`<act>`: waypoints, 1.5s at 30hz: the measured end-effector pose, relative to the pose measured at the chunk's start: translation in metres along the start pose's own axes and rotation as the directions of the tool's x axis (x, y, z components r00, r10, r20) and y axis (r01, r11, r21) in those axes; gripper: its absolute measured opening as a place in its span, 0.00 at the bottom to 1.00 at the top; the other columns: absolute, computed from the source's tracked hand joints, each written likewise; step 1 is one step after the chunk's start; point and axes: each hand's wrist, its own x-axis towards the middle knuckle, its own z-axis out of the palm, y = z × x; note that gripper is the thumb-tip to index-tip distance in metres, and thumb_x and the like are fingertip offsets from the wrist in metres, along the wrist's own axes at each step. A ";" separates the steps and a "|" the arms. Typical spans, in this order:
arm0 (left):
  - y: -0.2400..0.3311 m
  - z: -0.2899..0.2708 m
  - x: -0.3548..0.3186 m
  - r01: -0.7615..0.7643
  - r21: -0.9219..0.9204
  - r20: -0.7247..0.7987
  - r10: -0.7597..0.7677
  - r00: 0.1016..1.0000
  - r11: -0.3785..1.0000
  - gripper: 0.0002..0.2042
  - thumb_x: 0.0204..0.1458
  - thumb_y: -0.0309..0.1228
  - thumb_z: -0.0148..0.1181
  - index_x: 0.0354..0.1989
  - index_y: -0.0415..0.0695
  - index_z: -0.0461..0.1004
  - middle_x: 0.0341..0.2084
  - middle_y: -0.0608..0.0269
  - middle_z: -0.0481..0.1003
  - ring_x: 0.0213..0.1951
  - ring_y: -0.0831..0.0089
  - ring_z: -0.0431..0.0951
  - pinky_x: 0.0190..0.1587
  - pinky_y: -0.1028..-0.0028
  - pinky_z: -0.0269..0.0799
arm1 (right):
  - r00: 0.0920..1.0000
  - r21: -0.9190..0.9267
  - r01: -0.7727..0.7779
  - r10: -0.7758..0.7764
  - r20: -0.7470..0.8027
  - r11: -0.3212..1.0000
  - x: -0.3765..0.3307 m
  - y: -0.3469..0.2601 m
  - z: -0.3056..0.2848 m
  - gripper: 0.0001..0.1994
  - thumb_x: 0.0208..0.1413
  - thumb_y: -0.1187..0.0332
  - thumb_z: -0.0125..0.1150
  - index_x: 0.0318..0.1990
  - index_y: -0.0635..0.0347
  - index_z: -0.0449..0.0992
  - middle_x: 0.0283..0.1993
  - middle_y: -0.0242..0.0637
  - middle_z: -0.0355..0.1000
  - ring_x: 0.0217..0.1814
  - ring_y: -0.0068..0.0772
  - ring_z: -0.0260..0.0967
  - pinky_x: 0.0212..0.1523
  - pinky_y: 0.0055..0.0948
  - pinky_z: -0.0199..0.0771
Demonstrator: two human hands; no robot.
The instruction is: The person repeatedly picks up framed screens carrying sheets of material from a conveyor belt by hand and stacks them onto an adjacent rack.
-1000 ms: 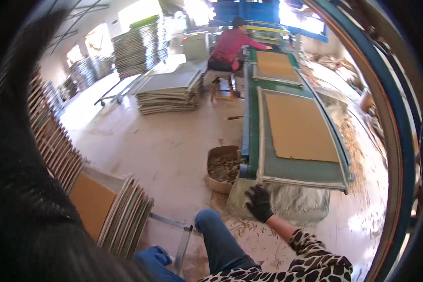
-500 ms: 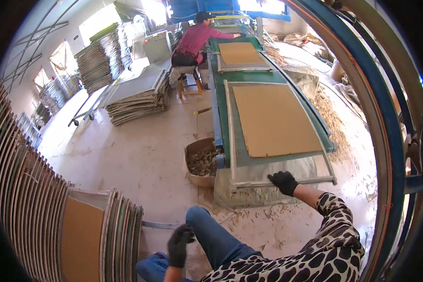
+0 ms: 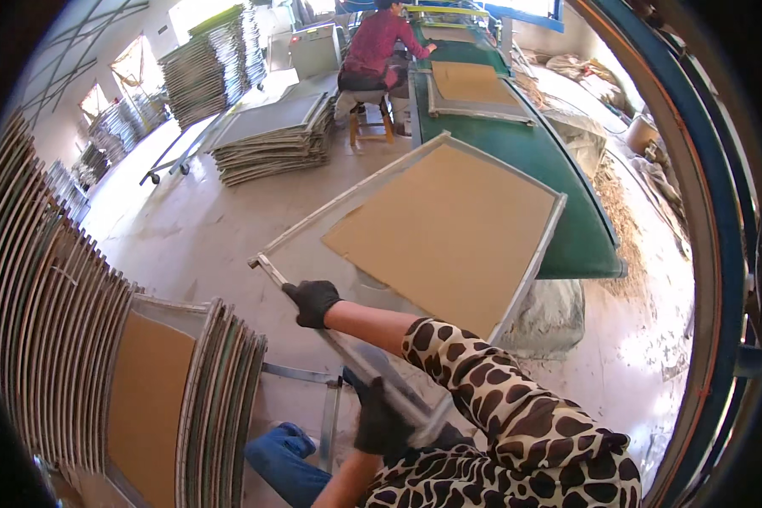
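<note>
A flat mesh frame (image 3: 309,233) with pale rails, carrying a tan rectangular sheet (image 3: 449,229), is held tilted and turned in front of me. My right hand (image 3: 313,303), in a black glove, reaches across to the left and is closed on the near rail close to its left corner. My left hand (image 3: 383,421), gloved too, is closed around the same rail nearer my body; part of its fingers is hidden. The frame's far right part overlaps the end of the green conveyor belt (image 3: 571,245).
At left stands a long row of upright frames (image 3: 51,339), one showing a tan sheet (image 3: 148,398). A flat stack of frames (image 3: 271,140) lies beyond. Another person (image 3: 381,46) sits beside the belt, near a second loaded frame (image 3: 474,89). A blue metal structure (image 3: 694,212) curves along the right.
The frame with its sheet has come off the belt's near end toward me and swung left. My left hand has moved from beside my knee onto the rail; my right hand has moved left.
</note>
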 end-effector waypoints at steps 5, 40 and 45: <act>0.112 -0.062 -0.046 0.015 0.228 -0.149 0.020 0.989 0.974 0.19 0.54 0.46 0.42 0.45 0.45 0.63 0.28 0.61 0.69 0.31 0.69 0.70 0.37 0.72 0.69 | 0.929 0.180 0.254 -0.188 -0.318 0.950 -0.024 0.038 -0.028 0.20 0.46 0.60 0.51 0.48 0.53 0.68 0.45 0.45 0.67 0.49 0.44 0.62 0.50 0.40 0.60; 0.168 -0.429 -0.468 -0.556 0.743 -0.649 0.601 -0.466 0.371 0.19 0.51 0.42 0.45 0.47 0.44 0.66 0.33 0.58 0.74 0.36 0.70 0.72 0.40 0.73 0.64 | 0.969 0.583 -0.167 0.240 -0.050 0.795 0.199 0.027 0.027 0.29 0.56 0.47 0.37 0.55 0.64 0.60 0.49 0.38 0.65 0.23 0.21 0.60 0.19 0.21 0.59; 0.200 -0.474 -0.523 -0.540 0.735 -0.677 0.484 -0.554 0.409 0.20 0.49 0.44 0.48 0.45 0.43 0.68 0.30 0.55 0.74 0.33 0.69 0.73 0.37 0.73 0.65 | 0.970 0.725 -0.030 0.196 -0.146 0.688 0.274 -0.079 0.126 0.33 0.51 0.41 0.39 0.50 0.65 0.65 0.31 0.36 0.69 0.18 0.20 0.56 0.15 0.19 0.55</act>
